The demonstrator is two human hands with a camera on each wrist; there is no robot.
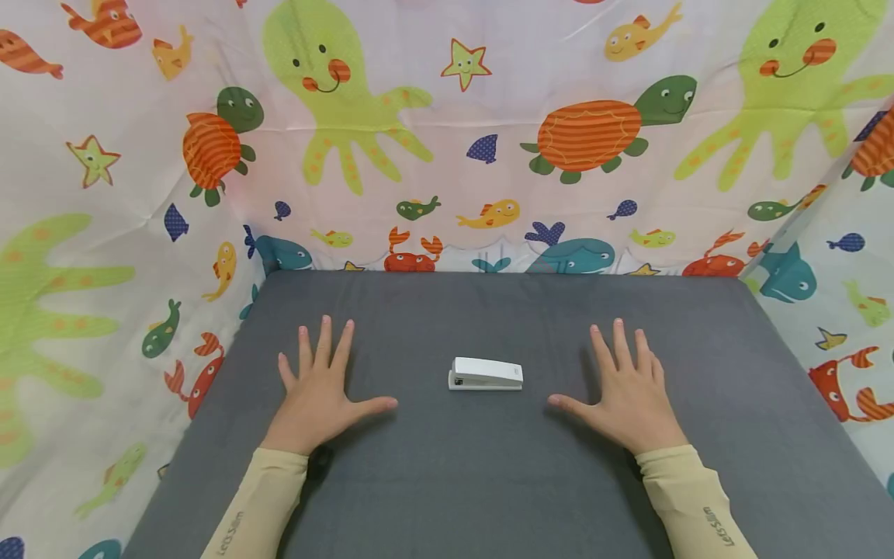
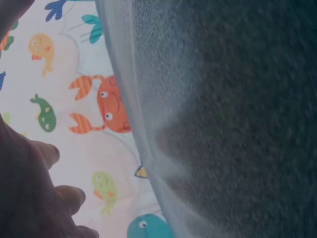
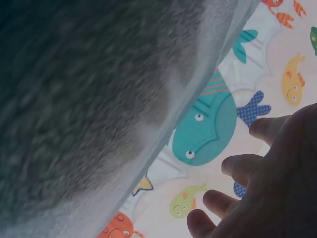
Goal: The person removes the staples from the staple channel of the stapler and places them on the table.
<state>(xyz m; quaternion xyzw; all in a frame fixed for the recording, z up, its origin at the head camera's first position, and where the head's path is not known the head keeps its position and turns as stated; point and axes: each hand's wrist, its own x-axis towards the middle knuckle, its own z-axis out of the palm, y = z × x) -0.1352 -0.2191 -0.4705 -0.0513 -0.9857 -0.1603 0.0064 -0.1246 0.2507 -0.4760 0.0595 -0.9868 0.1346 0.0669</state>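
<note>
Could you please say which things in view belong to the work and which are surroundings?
Likely for the work:
White oblong stapler, probably plastic
Left hand and right hand, neither touching it

Surroundings:
Flat grey fabric-covered tabletop
White cloth backdrop printed with sea animals

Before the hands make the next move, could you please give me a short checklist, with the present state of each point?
1. Stapler standing upright on the grey table: ok.
2. Left hand holding nothing, fingers spread: ok.
3. Right hand holding nothing, fingers spread: ok.
4. Stapler between the two hands, with a gap on each side: ok in the head view.
5. Stapler visible to both wrist cameras: not ok; only the head view shows it.
6. Staples loaded inside: cannot tell; the inside is hidden.
</note>
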